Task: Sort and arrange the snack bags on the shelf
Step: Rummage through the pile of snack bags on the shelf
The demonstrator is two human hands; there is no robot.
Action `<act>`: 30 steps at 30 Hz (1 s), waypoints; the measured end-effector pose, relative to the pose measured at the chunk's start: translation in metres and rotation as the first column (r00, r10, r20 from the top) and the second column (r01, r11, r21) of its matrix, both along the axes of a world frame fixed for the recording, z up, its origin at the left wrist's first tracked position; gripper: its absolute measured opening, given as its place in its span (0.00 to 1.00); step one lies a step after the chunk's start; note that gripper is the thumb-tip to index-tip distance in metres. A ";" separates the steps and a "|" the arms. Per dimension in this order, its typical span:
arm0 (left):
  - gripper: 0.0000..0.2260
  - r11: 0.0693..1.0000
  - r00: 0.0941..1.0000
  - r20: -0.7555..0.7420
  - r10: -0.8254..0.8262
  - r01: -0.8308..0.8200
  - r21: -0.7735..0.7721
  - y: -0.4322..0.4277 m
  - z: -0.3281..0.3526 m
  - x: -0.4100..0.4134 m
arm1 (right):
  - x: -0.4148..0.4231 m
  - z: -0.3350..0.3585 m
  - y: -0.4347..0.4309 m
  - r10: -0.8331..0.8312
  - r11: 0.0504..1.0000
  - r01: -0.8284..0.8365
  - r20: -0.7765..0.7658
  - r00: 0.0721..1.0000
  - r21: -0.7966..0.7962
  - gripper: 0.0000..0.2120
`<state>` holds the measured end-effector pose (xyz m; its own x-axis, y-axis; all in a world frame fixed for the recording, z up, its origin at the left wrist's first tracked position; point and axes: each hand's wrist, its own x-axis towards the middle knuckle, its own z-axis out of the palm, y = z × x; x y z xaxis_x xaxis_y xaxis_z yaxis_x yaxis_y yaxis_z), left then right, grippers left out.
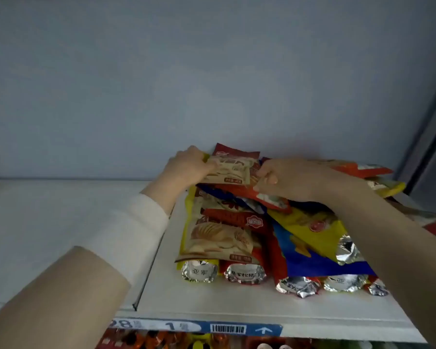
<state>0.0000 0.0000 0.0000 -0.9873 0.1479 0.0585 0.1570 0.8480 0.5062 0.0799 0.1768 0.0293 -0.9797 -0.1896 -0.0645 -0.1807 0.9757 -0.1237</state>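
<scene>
A: Checked hands?
B: Yep. Saw both up on the heap, close together, not touching. Found left hand (186, 167) clamped on the left edge of a red-and-beige bag (228, 172). Found right hand (287, 177) curled, pinching that bag's right edge, as far as could be made out.
A: Placed the bag?
B: Put it at the back top of the heap of snack bags (227, 205), close to the back wall (212, 84). Couldn't tell whether lifted clear or resting on the heap.
A: Logged anything as done?
B: Some. Noted a front row lying flat on the shelf (212, 306), foil ends (199, 272) turned toward the front edge, roughly side by side. Spotted a twin bag (222, 238) of the same red-and-beige kind at front left. Judged that corner about sorted.
A: And left over?
B: Plenty. Marked a yellow bag (307, 222) slanted across a blue bag (312, 265), an orange bag (358, 170) skewed at back right, more half hidden under the right forearm. Guessed the held bag belonged with its twin. Rated the job under halfway, loosely.
A: Tagged extras?
B: Price strip (186, 326) along the front edge, blurry goods (149, 340) below it, pale sleeve (136, 222) on the left arm.
</scene>
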 end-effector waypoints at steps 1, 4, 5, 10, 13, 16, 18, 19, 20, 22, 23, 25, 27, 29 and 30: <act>0.16 1.000 0.999 0.032 0.017 -0.016 -0.021 -0.001 -0.002 -0.007 | -0.007 -0.002 -0.001 -0.022 0.999 0.022 0.032 0.999 -0.022 0.21; 0.29 0.999 0.990 0.136 0.031 -0.026 -0.041 0.002 -0.011 -0.032 | -0.022 -0.004 -0.002 -0.058 0.998 0.059 0.052 0.997 -0.020 0.23; 0.31 0.999 0.986 0.164 0.024 -0.020 -0.027 0.004 -0.013 -0.039 | -0.030 -0.005 -0.001 -0.061 0.998 0.062 0.060 0.996 -0.014 0.22; 0.33 0.998 0.974 0.221 0.049 -0.057 0.028 0.012 -0.015 -0.057 | -0.050 -0.009 0.005 -0.102 0.993 0.104 0.043 0.994 -0.052 0.22; 0.20 0.990 0.974 0.224 0.036 -0.065 0.123 0.014 -0.009 -0.057 | -0.054 -0.011 0.006 -0.143 0.982 0.145 0.029 0.989 -0.120 0.22; 0.12 0.946 0.983 0.186 0.000 -0.061 0.320 0.013 -0.004 -0.053 | -0.056 -0.011 0.009 -0.206 0.950 0.205 0.022 0.978 -0.237 0.25; 0.06 0.880 0.993 0.118 -0.021 -0.038 0.474 0.013 0.004 -0.045 | -0.057 -0.013 0.014 -0.259 0.900 0.240 -0.003 0.966 -0.365 0.30; 0.07 0.841 0.996 0.076 -0.043 -0.005 0.541 0.012 0.008 -0.039 | -0.058 -0.016 0.015 -0.286 0.841 0.255 0.009 0.958 -0.477 0.33; 0.09 0.794 0.997 0.041 -0.067 0.029 0.608 0.012 0.012 -0.032 | -0.056 -0.019 0.016 -0.291 0.736 0.267 0.067 0.955 -0.622 0.37; 0.10 0.667 0.990 0.000 -0.142 0.096 0.739 0.013 0.016 -0.015 | -0.050 -0.024 0.017 -0.175 0.432 0.256 0.199 0.964 -0.865 0.42; 0.10 0.601 0.985 -0.004 -0.172 0.108 0.792 0.015 0.016 -0.009 | -0.046 -0.028 0.017 -0.087 0.296 0.240 0.224 0.971 -0.924 0.39; 0.14 0.544 0.987 -0.025 -0.156 0.107 0.832 0.022 0.012 0.002 | -0.038 -0.033 0.017 0.034 0.088 0.211 0.214 0.976 -0.974 0.26; 0.23 0.644 0.990 -0.141 -0.009 0.114 0.757 0.030 0.005 0.008 | -0.031 -0.034 0.015 0.009 0.056 0.169 0.170 0.985 -0.984 0.19; 0.30 0.695 0.948 -0.288 0.135 0.116 0.710 0.038 0.001 0.018 | -0.031 -0.036 0.015 -0.161 0.217 0.095 0.060 0.985 -0.972 0.15; 0.31 0.684 0.936 -0.329 0.126 0.158 0.712 0.041 0.001 0.024 | -0.030 -0.037 0.014 -0.248 0.366 0.041 -0.055 0.967 -0.930 0.15</act>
